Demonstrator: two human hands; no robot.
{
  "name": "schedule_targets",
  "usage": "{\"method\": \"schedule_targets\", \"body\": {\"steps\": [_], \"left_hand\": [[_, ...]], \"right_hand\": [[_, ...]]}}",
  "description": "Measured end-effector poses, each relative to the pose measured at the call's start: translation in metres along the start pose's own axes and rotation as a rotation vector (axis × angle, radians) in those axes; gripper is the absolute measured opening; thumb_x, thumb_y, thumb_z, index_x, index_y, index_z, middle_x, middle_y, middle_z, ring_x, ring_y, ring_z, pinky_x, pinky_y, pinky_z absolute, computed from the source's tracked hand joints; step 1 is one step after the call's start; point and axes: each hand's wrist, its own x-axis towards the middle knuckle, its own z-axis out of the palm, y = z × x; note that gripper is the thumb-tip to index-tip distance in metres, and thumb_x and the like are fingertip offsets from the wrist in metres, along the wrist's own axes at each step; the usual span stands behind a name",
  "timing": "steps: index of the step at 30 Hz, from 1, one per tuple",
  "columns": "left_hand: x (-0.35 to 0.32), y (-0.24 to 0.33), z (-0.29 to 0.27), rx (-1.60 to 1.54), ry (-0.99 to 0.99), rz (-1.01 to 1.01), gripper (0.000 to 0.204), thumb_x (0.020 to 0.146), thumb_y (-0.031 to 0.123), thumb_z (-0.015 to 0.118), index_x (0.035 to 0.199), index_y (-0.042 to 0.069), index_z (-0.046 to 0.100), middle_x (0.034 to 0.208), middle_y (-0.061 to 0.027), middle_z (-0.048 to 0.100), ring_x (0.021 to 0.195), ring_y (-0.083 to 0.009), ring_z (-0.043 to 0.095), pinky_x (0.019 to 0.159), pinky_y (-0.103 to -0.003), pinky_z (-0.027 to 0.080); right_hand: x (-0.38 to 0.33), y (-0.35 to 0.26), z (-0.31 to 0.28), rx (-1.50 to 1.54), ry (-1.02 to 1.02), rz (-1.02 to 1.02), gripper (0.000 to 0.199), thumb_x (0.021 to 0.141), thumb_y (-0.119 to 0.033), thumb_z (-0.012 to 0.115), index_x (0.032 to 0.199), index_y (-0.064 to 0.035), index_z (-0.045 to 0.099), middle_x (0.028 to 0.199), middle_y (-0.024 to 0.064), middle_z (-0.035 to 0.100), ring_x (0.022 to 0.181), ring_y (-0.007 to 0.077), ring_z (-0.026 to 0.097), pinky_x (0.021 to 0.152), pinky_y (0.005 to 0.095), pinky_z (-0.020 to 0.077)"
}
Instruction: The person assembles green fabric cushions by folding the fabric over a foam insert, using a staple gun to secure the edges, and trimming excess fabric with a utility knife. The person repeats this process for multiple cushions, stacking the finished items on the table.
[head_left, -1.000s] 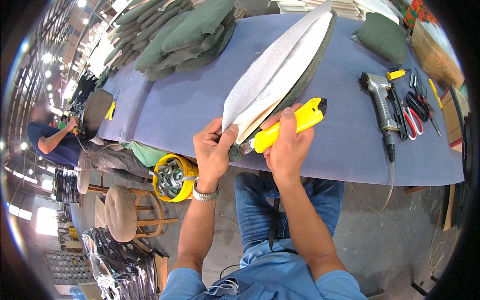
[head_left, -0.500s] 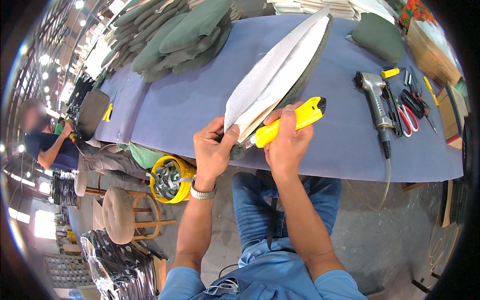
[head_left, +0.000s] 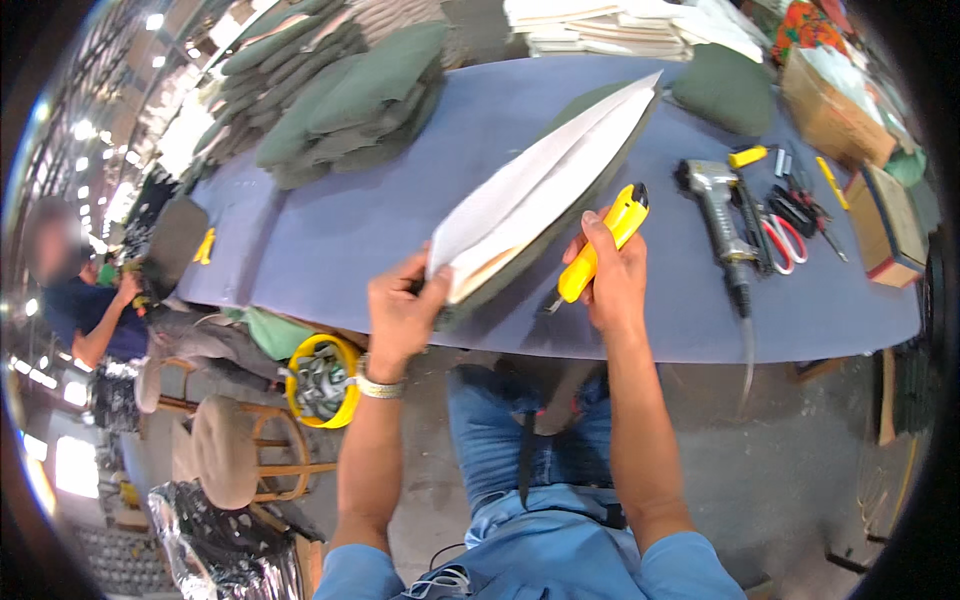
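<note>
My left hand (head_left: 405, 308) pinches the near end of a padded cushion piece (head_left: 545, 190), green fabric outside and white lining inside, with a strip of tan foam showing between the layers. The piece stands tilted on its edge over the table, its pointed far end up to the right. Held in my right hand (head_left: 612, 270) is a yellow utility knife (head_left: 605, 243), its blade pointing down toward the table edge. Blade and cushion piece are apart, with blue table cover between them.
An air stapler (head_left: 715, 205) with a hose, red-handled scissors (head_left: 785, 245) and cartons (head_left: 880, 225) lie at the right. Green cushions (head_left: 370, 95) are piled far left; another (head_left: 725, 90) lies far right. A yellow bucket (head_left: 352, 400) stands below the table edge. Another person works at left.
My right hand has drawn the knife away from the near end of the cushion piece, to the right. My left hand still grips that end and has shifted slightly left.
</note>
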Motion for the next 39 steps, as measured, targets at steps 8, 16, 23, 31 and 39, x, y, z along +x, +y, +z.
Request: {"method": "schedule_targets", "body": {"steps": [8,16,23,31,39], "left_hand": [[-0.004,-0.074,-0.034,0.357,0.001,0.080,0.022,0.094,0.004,0.065,0.111,-0.006,0.073,0.090,-0.0050,0.073,0.078,-0.0128,0.060,0.102,-0.037,0.048],[-0.023,-0.085,-0.011,0.239,0.045,0.200,0.033,0.094,0.002,0.055,0.124,0.000,0.069,0.135,-0.0151,0.068,0.141,-0.0330,0.052,0.126,-0.055,0.019],[-0.041,-0.092,-0.024,0.300,0.053,0.266,0.059,0.079,0.003,0.069,0.137,0.005,0.062,0.160,-0.0176,0.044,0.155,-0.0380,0.029,0.125,-0.054,0.023],[-0.048,-0.092,-0.025,0.282,0.067,0.183,0.081,0.067,-0.015,0.061,0.145,0.005,0.055,0.164,-0.0165,0.037,0.156,-0.0372,0.025,0.126,-0.048,0.025],[-0.041,-0.098,-0.031,0.405,0.084,0.206,0.084,0.064,-0.021,0.053,0.143,0.005,0.057,0.155,-0.0163,0.050,0.147,-0.0341,0.043,0.117,-0.044,0.043]], "right_hand": [[0.037,-0.115,-0.173,-0.969,0.306,-0.284,0.035,0.095,-0.036,0.070,0.100,-0.0026,0.062,0.074,0.0102,0.067,0.065,0.0201,0.067,0.060,0.0351,0.0511],[0.058,-0.162,-0.319,-1.888,0.561,0.013,0.058,0.086,-0.052,0.071,0.120,-0.0055,0.064,0.114,0.0241,0.071,0.109,0.0447,0.067,0.092,0.0523,0.0533],[0.052,-0.129,-0.185,-1.427,0.144,-0.687,0.044,0.088,-0.021,0.078,0.127,-0.0042,0.065,0.121,0.0195,0.067,0.113,0.0366,0.065,0.095,0.0463,0.0526],[-0.013,0.030,0.041,-1.262,-0.957,-0.899,0.080,0.079,-0.043,0.082,0.144,-0.0060,0.054,0.158,0.0203,0.043,0.144,0.0387,0.042,0.118,0.0538,0.0335],[-0.015,0.098,0.080,-1.377,-0.832,-1.156,0.054,0.082,-0.019,0.076,0.131,-0.0020,0.059,0.127,0.0177,0.064,0.118,0.0323,0.062,0.102,0.0469,0.0487]]}}
